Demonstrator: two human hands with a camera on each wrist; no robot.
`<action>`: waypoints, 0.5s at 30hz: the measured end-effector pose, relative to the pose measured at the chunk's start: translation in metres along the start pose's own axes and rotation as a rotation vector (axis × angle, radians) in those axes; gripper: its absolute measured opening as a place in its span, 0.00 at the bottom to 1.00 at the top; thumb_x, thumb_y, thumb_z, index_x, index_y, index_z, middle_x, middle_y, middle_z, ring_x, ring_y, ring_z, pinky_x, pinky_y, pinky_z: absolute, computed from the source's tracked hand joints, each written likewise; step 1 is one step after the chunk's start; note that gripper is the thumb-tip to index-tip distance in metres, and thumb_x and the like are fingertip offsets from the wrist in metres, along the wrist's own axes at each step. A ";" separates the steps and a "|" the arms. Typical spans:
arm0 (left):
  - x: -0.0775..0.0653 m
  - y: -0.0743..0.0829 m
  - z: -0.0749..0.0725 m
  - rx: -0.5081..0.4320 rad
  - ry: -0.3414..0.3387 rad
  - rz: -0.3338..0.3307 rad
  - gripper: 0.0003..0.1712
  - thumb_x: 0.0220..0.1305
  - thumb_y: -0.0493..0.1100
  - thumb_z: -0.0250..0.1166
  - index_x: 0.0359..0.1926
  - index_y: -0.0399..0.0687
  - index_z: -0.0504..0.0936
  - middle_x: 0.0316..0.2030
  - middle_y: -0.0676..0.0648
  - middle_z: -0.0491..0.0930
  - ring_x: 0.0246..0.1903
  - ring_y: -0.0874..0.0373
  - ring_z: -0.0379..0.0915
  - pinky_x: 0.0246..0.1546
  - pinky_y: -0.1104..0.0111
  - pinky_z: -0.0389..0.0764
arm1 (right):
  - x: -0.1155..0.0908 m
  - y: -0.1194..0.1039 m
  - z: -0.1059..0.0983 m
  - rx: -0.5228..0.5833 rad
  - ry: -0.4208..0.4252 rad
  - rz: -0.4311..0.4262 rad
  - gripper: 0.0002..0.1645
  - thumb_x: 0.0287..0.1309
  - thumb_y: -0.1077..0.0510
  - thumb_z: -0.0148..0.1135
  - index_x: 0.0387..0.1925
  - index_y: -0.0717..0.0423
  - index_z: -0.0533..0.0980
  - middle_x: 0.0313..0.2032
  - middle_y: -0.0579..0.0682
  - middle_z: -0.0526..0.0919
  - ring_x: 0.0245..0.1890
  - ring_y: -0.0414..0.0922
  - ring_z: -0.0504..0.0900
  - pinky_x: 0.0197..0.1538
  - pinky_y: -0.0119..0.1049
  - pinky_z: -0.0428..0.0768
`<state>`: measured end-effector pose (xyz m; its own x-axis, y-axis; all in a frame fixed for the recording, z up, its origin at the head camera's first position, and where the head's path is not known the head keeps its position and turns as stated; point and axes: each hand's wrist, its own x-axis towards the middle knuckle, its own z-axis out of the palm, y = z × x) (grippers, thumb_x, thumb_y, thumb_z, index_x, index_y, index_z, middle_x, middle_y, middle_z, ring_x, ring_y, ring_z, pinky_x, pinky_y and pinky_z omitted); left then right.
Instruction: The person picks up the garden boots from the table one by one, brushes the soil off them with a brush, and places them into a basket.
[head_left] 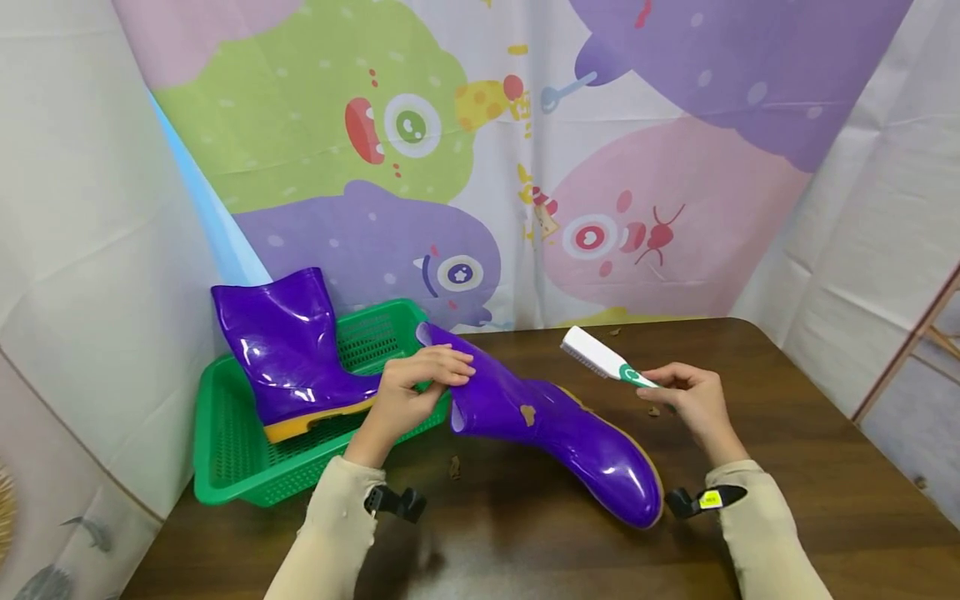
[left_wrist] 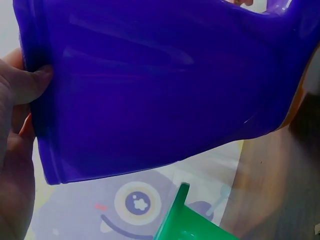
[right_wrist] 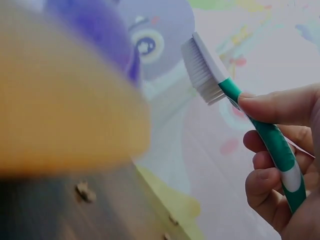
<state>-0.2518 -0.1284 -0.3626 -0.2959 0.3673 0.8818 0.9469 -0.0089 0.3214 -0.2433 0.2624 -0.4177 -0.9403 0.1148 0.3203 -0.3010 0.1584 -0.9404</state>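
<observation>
A glossy purple rain boot (head_left: 555, 425) with a yellow sole lies tilted over the table, its toe toward the front right. My left hand (head_left: 420, 387) grips it by the rim of its shaft; in the left wrist view the thumb presses the purple shaft (left_wrist: 150, 95). A brown dirt patch (head_left: 528, 414) shows on the shaft. My right hand (head_left: 693, 400) holds a scrub brush (head_left: 600, 354) by its green and white handle, apart from the boot. The brush's white bristles (right_wrist: 200, 70) face the boot's side in the right wrist view.
A green plastic basket (head_left: 217, 492) stands at the left of the brown table (head_left: 480, 533). A second purple boot (head_left: 288, 354) stands in it. Small brown crumbs (head_left: 455, 467) lie on the table. Behind hangs a cartoon-print cloth (head_left: 517, 250).
</observation>
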 end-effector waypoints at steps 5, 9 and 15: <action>-0.008 -0.002 -0.004 -0.024 0.017 -0.004 0.21 0.49 0.11 0.60 0.29 0.36 0.88 0.32 0.39 0.87 0.45 0.52 0.84 0.58 0.54 0.76 | -0.004 -0.012 0.013 -0.005 -0.089 -0.060 0.15 0.43 0.75 0.74 0.36 0.76 0.82 0.29 0.39 0.87 0.15 0.36 0.73 0.18 0.29 0.72; -0.014 -0.003 -0.007 -0.043 0.022 -0.003 0.20 0.49 0.11 0.60 0.29 0.36 0.88 0.32 0.39 0.87 0.45 0.52 0.84 0.58 0.52 0.75 | -0.008 -0.019 0.023 -0.024 -0.137 -0.126 0.15 0.41 0.76 0.75 0.35 0.75 0.82 0.26 0.40 0.85 0.17 0.36 0.70 0.18 0.27 0.69; -0.021 -0.004 -0.006 -0.052 0.052 0.020 0.19 0.48 0.12 0.59 0.28 0.35 0.87 0.33 0.39 0.87 0.45 0.52 0.84 0.59 0.55 0.76 | -0.013 -0.025 0.032 -0.024 -0.218 -0.181 0.13 0.41 0.76 0.74 0.34 0.75 0.82 0.25 0.43 0.84 0.22 0.36 0.74 0.22 0.25 0.74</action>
<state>-0.2495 -0.1415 -0.3808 -0.2838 0.3182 0.9045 0.9455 -0.0643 0.3193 -0.2286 0.2258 -0.4020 -0.8845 -0.1308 0.4479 -0.4655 0.1805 -0.8665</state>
